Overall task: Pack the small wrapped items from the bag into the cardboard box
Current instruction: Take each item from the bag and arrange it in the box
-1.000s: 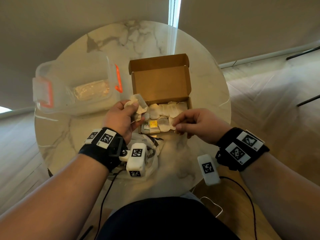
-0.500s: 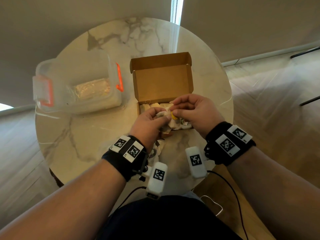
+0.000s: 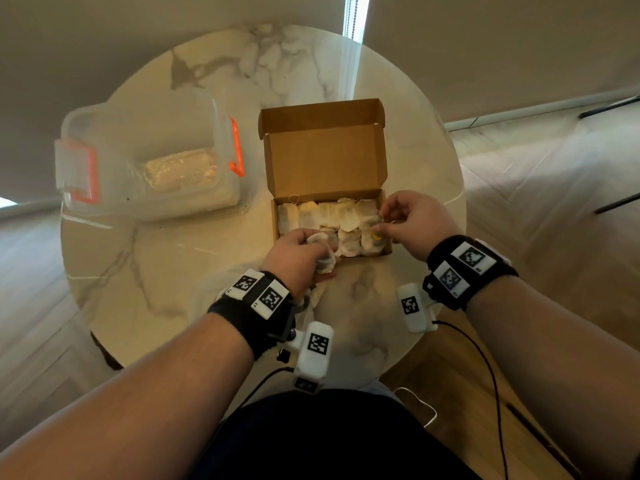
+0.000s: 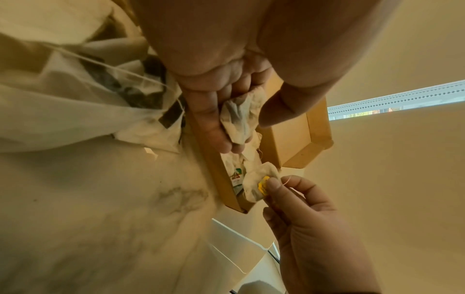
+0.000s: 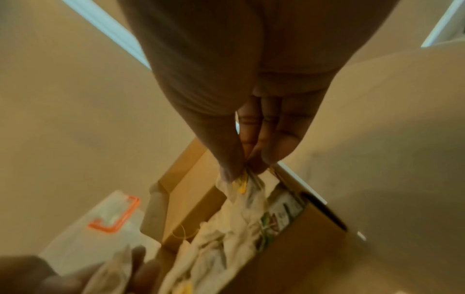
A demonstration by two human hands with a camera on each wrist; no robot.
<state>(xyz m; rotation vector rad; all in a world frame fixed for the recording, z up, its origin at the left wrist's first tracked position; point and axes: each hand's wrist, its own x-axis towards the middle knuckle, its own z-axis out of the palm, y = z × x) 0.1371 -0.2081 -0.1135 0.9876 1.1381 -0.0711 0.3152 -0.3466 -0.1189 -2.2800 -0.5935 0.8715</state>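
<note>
The open cardboard box (image 3: 325, 157) stands mid-table with its lid up, and several pale tea bags (image 3: 329, 216) fill its tray. My left hand (image 3: 311, 245) grips a crumpled bunch of tea bags (image 4: 239, 119) over the box's near-left corner (image 4: 216, 175). At the tray's right end my right hand (image 3: 382, 230) pinches one tea bag (image 4: 256, 185) by its yellow tag (image 5: 241, 185); that bag sits just over the others. The translucent plastic bag (image 4: 62, 99) lies crumpled under my left wrist (image 3: 318, 296).
A clear plastic container (image 3: 145, 168) with orange latches (image 3: 237, 150) stands left of the box on the round marble table (image 3: 138, 271). Cables hang from the wrist cameras over the table's near edge. Wooden floor surrounds the table.
A second ago my left hand held its bags up left of the box; half a second ago both hands met over the tray. Now the right has moved to the tray's right end.
</note>
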